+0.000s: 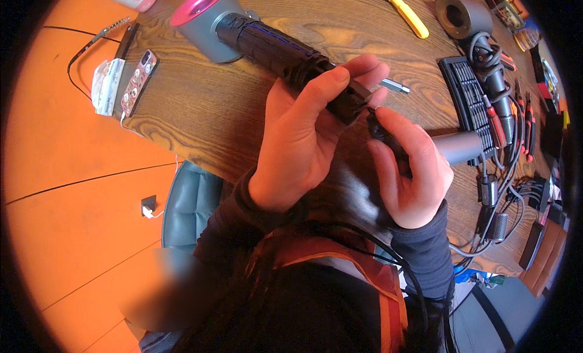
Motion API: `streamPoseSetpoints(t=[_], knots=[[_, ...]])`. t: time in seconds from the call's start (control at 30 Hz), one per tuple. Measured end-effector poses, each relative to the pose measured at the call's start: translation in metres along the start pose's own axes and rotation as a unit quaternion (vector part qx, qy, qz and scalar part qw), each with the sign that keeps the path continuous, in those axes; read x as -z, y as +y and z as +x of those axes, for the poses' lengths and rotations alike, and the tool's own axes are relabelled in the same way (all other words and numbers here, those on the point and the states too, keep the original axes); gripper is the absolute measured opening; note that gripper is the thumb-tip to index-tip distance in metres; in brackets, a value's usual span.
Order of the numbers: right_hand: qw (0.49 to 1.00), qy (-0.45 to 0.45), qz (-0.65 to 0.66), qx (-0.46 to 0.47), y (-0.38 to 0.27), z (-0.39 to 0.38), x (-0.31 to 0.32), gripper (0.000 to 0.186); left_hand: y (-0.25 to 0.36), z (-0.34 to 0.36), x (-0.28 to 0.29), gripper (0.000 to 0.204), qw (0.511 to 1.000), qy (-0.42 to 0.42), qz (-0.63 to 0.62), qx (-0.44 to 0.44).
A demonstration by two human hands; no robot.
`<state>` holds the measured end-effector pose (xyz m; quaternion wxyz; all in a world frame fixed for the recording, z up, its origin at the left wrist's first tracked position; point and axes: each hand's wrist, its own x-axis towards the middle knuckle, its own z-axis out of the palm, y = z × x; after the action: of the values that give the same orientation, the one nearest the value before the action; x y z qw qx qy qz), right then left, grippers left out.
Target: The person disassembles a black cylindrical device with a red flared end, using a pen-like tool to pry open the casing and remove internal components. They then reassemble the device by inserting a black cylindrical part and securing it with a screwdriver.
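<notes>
My left hand (294,143) is wrapped round the lower end of the bare black handle (273,46) of a hair dryer. The dryer's grey head (209,34), with a pink ring on its end, points toward the far left. My right hand (419,164) pinches the black end of a power cord (379,128) between thumb and fingers, right at the handle's bottom. Whether the cord is fixed inside the handle is hidden. Below my right hand lies a grey tube (458,147), partly covered by it. A metal driver bit (395,85) shows behind my left fingers.
At the right lie a black bit case (464,92), a second grey dryer (464,16) with its coiled cord, a red screwdriver (495,122) and tangled cables. A yellow-handled screwdriver (408,16) is at the back. A phone (139,79) and tissue pack (108,89) lie left.
</notes>
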<state>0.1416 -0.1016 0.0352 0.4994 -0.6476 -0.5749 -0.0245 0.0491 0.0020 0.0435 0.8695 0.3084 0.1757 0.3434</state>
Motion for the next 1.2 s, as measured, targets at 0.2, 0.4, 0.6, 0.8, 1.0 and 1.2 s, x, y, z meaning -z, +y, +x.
streamPoseSetpoints(t=[0.2, 0.4, 0.6, 0.8, 1.0, 1.2], knots=[[1.0, -0.01, 0.015, 0.002, 0.003, -0.003, 0.0, 0.036, -0.002, 0.0, -0.002, 0.027, 0.999, 0.03, -0.016, -0.008], [0.995, 0.016, 0.049, -0.081, -0.001, -0.009, -0.003, 0.039, -0.005, 0.001, -0.002, 0.025, 0.998, 0.035, -0.044, 0.002], [0.999, -0.018, -0.035, 0.03, 0.001, -0.001, 0.006, 0.029, -0.009, 0.001, 0.004, 0.033, 0.999, -0.005, 0.043, -0.019], [0.996, -0.061, -0.047, 0.038, 0.001, 0.002, 0.006, 0.032, -0.013, 0.001, 0.009, 0.032, 0.998, -0.001, 0.051, -0.032], [0.997, -0.07, -0.023, 0.017, -0.001, 0.003, 0.008, 0.032, -0.017, -0.003, 0.009, 0.026, 1.0, 0.008, -0.015, -0.015], [0.996, -0.088, 0.004, -0.022, -0.003, -0.001, 0.005, 0.03, -0.017, -0.003, 0.011, 0.033, 0.998, -0.03, 0.049, -0.041]])
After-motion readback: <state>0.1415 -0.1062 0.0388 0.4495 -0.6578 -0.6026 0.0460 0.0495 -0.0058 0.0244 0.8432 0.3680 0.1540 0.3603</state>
